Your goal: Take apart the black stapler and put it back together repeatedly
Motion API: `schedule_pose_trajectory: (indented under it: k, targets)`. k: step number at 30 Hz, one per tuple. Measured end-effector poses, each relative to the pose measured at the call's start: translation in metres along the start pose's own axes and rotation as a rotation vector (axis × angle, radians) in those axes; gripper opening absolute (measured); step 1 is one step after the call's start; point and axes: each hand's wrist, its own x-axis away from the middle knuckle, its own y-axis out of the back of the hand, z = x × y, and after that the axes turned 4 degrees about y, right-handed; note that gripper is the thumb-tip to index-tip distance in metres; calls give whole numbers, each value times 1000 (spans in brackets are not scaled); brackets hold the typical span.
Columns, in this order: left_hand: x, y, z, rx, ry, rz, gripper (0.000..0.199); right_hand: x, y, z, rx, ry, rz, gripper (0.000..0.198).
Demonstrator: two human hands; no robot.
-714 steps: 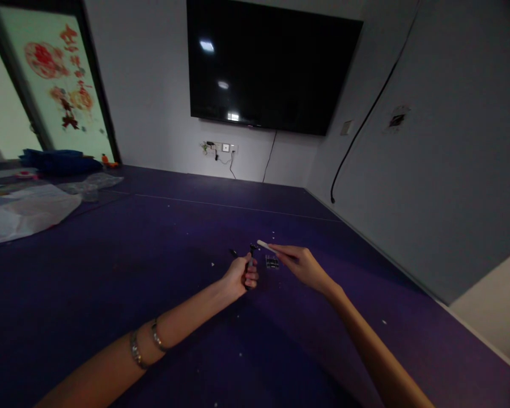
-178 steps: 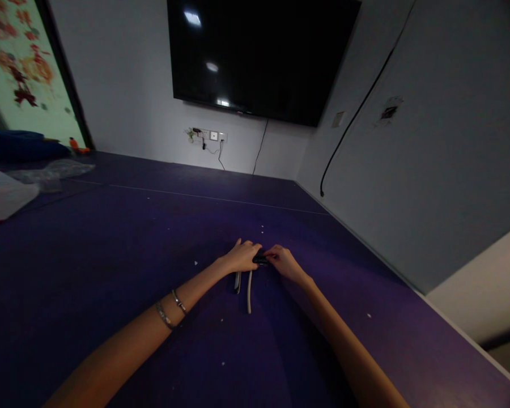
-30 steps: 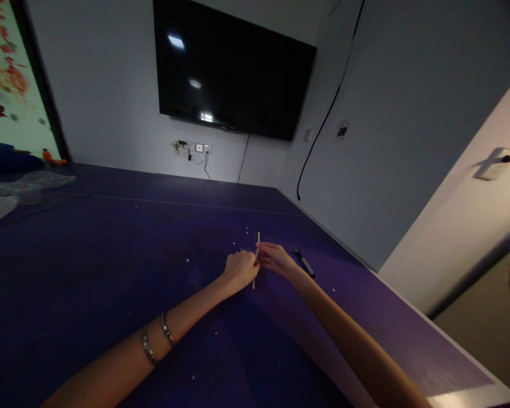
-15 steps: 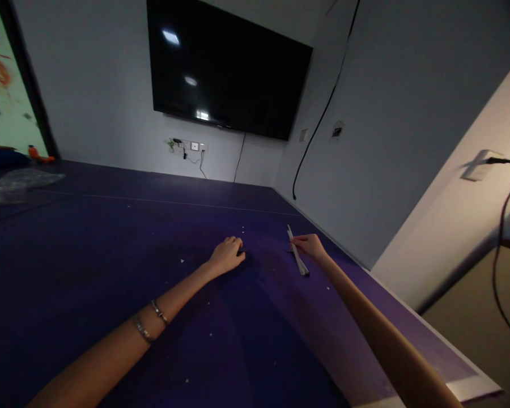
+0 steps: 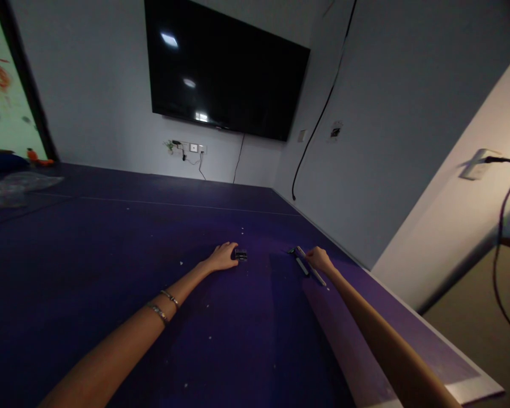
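My left hand [image 5: 223, 256] rests low over the purple tabletop [image 5: 221, 351], thumb and fingers spread apart. Just at its fingertips lies a small dark, partly see-through block [image 5: 241, 255], too small to name. My right hand [image 5: 320, 259] pinches a slim pale grey stick [image 5: 317, 274] that slants from upper left to lower right. Close on its left, a second, shorter grey stick [image 5: 302, 266] lies on the table. A small dark piece [image 5: 291, 250] is by the far ends of both sticks; its kind is unclear.
Small white scraps [image 5: 181, 263] dot the tabletop. A clear plastic bag [image 5: 23, 184] and an orange object [image 5: 33, 154] are at the far left. Walls rise behind and to the right, with a television [image 5: 229, 68] and a hanging black cable [image 5: 318, 124].
My left hand has shifted slightly left and spread, uncovering the dark block. My right hand has moved right and a little down, turning its stick away from the shorter one.
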Motion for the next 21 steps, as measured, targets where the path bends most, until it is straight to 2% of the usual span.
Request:
schedule_pose_trajectory:
  k: [9, 16, 19, 21]
  targets:
    - [0, 0, -3, 104, -7, -35, 48, -1, -9, -4, 28, 38, 0, 17]
    - [5, 7, -9, 246, 4, -75, 44, 8, 9, 4, 23, 51, -47, 29]
    - [7, 10, -16, 293, -23, -102, 45, 15, 18, 24, 4, 151, -117, 29]
    - [7, 12, -25, 303, -80, -107, 48, 20, 21, 43, -54, 309, -112, 28]
